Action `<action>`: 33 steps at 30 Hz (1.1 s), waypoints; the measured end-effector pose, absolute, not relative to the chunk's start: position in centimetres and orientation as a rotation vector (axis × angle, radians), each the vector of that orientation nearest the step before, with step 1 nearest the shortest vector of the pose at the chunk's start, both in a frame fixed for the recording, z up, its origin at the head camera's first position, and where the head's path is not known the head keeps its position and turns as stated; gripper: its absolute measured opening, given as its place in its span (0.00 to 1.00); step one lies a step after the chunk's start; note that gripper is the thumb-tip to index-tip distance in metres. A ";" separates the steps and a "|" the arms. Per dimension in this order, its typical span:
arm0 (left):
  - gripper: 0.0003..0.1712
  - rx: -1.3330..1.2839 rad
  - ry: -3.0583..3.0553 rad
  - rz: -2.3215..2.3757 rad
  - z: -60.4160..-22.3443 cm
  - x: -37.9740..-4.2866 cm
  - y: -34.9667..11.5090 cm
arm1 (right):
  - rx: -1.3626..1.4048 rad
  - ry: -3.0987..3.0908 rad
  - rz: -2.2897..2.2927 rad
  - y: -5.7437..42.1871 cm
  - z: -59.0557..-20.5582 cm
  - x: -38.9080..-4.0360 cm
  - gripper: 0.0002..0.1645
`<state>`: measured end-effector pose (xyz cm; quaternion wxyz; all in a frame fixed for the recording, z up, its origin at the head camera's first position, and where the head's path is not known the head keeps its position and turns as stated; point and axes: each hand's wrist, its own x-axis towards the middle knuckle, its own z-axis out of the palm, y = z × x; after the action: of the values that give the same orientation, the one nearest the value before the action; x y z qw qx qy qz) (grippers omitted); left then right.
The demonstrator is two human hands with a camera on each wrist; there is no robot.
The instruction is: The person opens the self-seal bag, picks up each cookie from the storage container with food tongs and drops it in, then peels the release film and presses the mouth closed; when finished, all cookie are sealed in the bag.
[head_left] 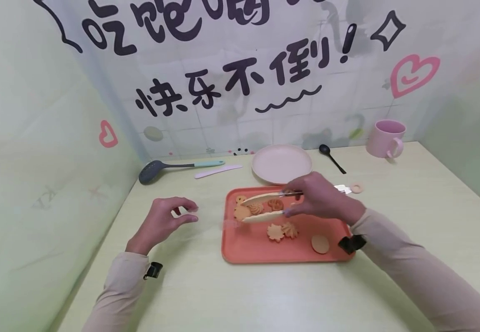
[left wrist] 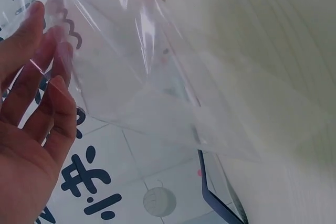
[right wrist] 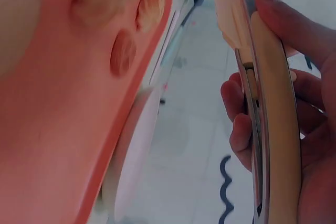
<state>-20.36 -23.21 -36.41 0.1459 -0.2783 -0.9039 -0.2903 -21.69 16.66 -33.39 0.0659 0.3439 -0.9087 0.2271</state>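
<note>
The right hand (head_left: 319, 197) grips the tongs (head_left: 263, 216), thumb on one side and fingers curled round the other, over the back left part of the tray (head_left: 240, 249). The tongs' ends stand apart, with cookies (head_left: 256, 209) between them in the head view; whether they touch any is hard to tell. More cookies lie near the tray's middle, and a round cookie (head_left: 320, 244) sits towards its front right. The left hand (head_left: 163, 220), left of the tray, holds a clear bag (left wrist: 142, 77) with curved fingers; how firmly, the pictures do not show. The plate (head_left: 281, 164) is just behind the tray on the tabletop (head_left: 265, 295).

The step in hand looks to be picking up a cookie, probably for the bag. The next move seems to call for settling the tongs round one piece, squeezing lightly, and spreading the bag's mouth to take it
</note>
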 end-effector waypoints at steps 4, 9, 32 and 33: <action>0.14 -0.811 -2.604 -0.827 -36.6 -20.4 -23.2 | 1.072 -2.734 0.678 14.2 -33.8 -21.6 0.29; 0.14 -0.784 -2.630 -0.829 -37.1 -20.4 -23.3 | 1.122 -2.644 0.576 12.9 -34.1 -21.1 0.31; 0.14 -0.690 -2.649 -0.825 -37.5 -20.5 -25.4 | 1.060 -2.863 0.662 4.0 -34.7 -22.3 0.20; 0.14 -0.683 -2.648 -0.813 -37.5 -20.6 -25.6 | 1.056 -2.861 0.641 3.6 -34.6 -22.3 0.22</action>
<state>-20.59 -25.62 -37.52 0.1438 -0.2368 -0.9186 -0.2819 -22.30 3.65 -34.61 0.0125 0.3388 -0.9180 0.2056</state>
